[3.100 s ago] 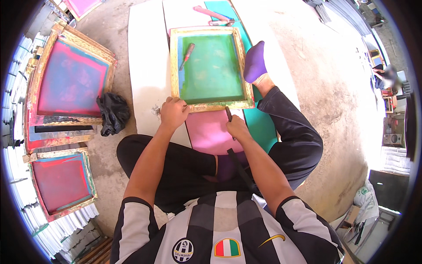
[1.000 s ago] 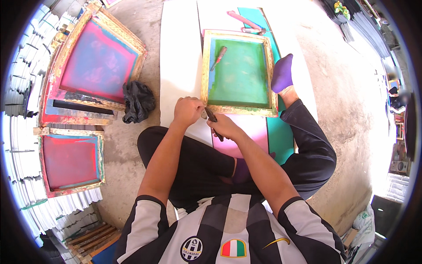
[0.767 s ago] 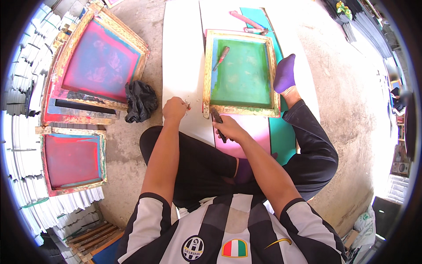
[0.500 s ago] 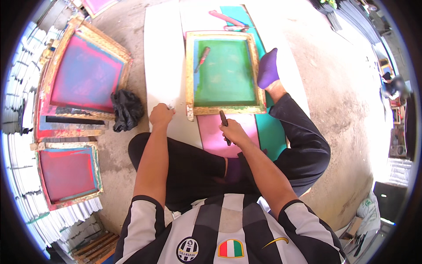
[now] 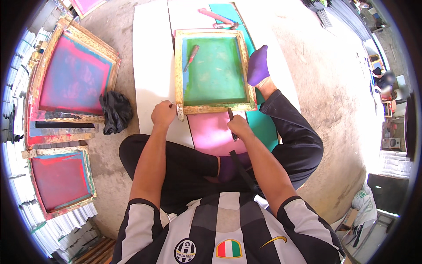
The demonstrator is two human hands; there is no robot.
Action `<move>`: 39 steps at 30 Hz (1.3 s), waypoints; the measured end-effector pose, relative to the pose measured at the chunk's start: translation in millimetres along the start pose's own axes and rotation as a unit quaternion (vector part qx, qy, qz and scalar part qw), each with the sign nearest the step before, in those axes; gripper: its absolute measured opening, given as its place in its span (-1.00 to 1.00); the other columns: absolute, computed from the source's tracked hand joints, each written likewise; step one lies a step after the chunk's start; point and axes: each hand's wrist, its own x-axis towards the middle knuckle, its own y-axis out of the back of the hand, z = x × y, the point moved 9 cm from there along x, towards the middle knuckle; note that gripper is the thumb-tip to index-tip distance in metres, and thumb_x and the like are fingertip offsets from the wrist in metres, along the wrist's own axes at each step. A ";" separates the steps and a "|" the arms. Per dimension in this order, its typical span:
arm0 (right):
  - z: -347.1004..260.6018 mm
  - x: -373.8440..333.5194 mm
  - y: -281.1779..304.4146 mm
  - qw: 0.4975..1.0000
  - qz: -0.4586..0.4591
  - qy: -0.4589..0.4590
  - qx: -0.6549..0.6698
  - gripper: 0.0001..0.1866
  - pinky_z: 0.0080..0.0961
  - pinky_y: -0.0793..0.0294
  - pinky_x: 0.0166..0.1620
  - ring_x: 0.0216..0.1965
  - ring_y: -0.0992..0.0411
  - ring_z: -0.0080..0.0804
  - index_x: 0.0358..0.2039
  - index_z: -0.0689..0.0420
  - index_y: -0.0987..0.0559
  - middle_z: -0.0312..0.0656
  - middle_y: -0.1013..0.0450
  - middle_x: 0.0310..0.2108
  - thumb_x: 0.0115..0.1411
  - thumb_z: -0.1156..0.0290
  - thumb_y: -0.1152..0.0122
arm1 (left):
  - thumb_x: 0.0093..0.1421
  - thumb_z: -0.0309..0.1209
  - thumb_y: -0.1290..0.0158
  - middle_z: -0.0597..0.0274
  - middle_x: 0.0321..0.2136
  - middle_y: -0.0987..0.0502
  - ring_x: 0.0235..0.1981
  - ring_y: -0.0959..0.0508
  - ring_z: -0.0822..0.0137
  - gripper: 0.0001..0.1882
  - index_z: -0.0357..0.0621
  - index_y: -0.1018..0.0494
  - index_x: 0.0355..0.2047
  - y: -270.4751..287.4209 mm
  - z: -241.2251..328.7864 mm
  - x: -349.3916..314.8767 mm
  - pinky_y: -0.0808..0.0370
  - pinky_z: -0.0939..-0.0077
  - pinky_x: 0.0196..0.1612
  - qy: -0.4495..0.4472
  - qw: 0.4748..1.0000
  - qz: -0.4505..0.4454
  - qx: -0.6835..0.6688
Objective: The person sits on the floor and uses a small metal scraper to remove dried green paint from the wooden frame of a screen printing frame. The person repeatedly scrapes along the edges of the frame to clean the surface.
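A wooden-framed mesh screen (image 5: 215, 108), green inside, lies flat in front of me. On its mesh rests a small tool with a reddish-brown handle (image 5: 191, 57), like a screwdriver. My right hand (image 5: 239, 126) is closed around a dark stick-shaped tool (image 5: 231, 114), whose upper end reaches the frame's near edge; its kind is unclear. My left hand (image 5: 163, 113) is closed beside the frame's near left corner, with a tiny dark bit at the fingertips that I cannot make out.
Pink, white and teal sheets (image 5: 209, 130) lie under the frame. Beyond it are a pink bar (image 5: 213, 15) and a metal-looking tool (image 5: 225, 25). My purple-socked foot (image 5: 258, 66) touches its right side. Other screens (image 5: 112, 72) and a black plastic bag (image 5: 116, 112) lie left.
The view has shifted slightly, so most things appear further left. My left hand has come closer to the frame's corner. My right hand has moved right along its near edge with the dark tool.
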 end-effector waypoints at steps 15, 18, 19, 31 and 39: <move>-33.5 3.9 24.9 0.975 -0.142 -0.160 -0.058 -0.68 0.01 -0.56 -0.57 -0.55 -0.58 0.03 -0.10 0.49 -0.46 0.27 -0.52 -0.43 0.24 0.47 -0.06 | 0.18 -0.20 -0.16 0.00 -0.27 -0.73 -0.19 -0.72 -0.05 -0.73 -0.06 -0.73 -0.24 3.1 15.5 0.3 -0.63 0.08 -0.08 -0.004 0.997 -0.032 -0.065; -33.1 2.3 27.0 0.975 -0.129 -0.175 -0.053 -0.67 -0.05 -0.50 -0.60 -0.56 -0.56 -0.01 -0.09 0.50 -0.47 0.28 -0.53 -0.42 0.25 0.47 -0.05 | 0.18 -0.21 -0.16 -0.01 -0.26 -0.73 -0.16 -0.71 -0.05 -0.72 -0.04 -0.73 -0.22 2.1 17.6 -0.7 -0.62 0.07 -0.07 -0.001 0.997 -0.037 -0.071; -30.6 3.5 24.1 0.976 -0.127 -0.172 -0.049 -0.66 -0.07 -0.49 -0.60 -0.56 -0.56 -0.01 -0.08 0.51 -0.47 0.27 -0.54 -0.42 0.26 0.47 -0.06 | 0.18 -0.21 -0.16 -0.01 -0.25 -0.73 -0.16 -0.71 -0.05 -0.72 -0.04 -0.73 -0.21 2.4 18.0 -1.5 -0.62 0.07 -0.06 0.004 0.997 -0.042 -0.070; -21.9 -17.3 11.1 0.986 0.070 -0.024 -0.151 -0.56 0.02 -0.51 0.21 0.15 -0.53 0.22 0.10 0.31 -0.53 0.28 -0.55 0.08 0.27 0.37 -0.03 | 0.18 -0.18 -0.17 -0.01 -0.24 -0.72 -0.15 -0.70 -0.07 -0.71 -0.08 -0.70 -0.24 4.0 21.9 -5.4 -0.61 0.06 -0.08 0.015 0.997 -0.047 -0.066; -18.6 -13.8 3.5 0.986 0.067 -0.011 -0.150 -0.60 0.02 -0.55 0.16 0.09 -0.57 0.22 0.09 0.31 -0.50 0.29 -0.57 0.02 0.30 0.39 0.00 | 0.19 -0.20 -0.17 0.04 -0.28 -0.73 -0.19 -0.71 0.00 -0.71 -0.11 -0.69 -0.22 -0.1 17.6 -1.6 -0.61 0.10 -0.13 0.005 0.998 -0.023 -0.053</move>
